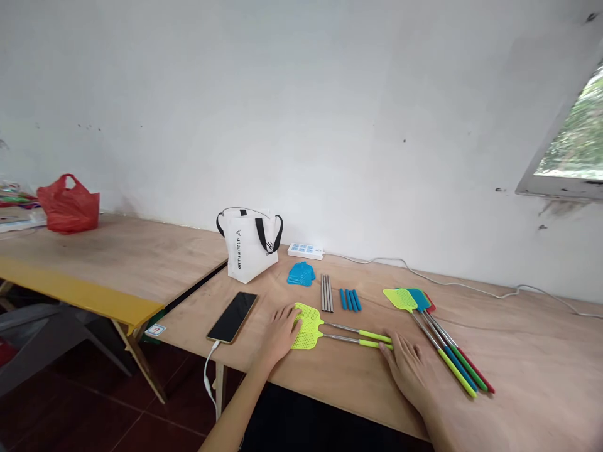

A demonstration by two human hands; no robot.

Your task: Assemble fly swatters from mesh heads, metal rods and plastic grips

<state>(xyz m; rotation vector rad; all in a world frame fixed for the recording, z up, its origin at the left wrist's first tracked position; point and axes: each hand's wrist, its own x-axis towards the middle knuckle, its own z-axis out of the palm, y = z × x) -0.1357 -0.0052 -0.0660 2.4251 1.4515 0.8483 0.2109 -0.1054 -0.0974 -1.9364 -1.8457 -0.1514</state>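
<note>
We noted two yellow-green plastic fly swatters (307, 339) lying side by side at lower centre of the frame on the light plywood table (518, 351), with mesh heads to the left and grips to the right. The left hand (281, 334) lay flat and unclenched, its fingertips touching the mesh heads and grasping nothing. The right hand (411, 370) lay flat too, fingers extended, tips against the grip ends, holding nothing. Just left of the left hand lay a black smartphone (232, 317) on a white cable. Behind the swatters, at centre frame, we recorded a white fabric tote bag (247, 251), stacked blue mesh swatter heads (301, 274), bare metal rods (326, 292) and blue grip sleeves (350, 299). Right of centre lay a fan of assembled multicoloured swatters (443, 345).
</note>
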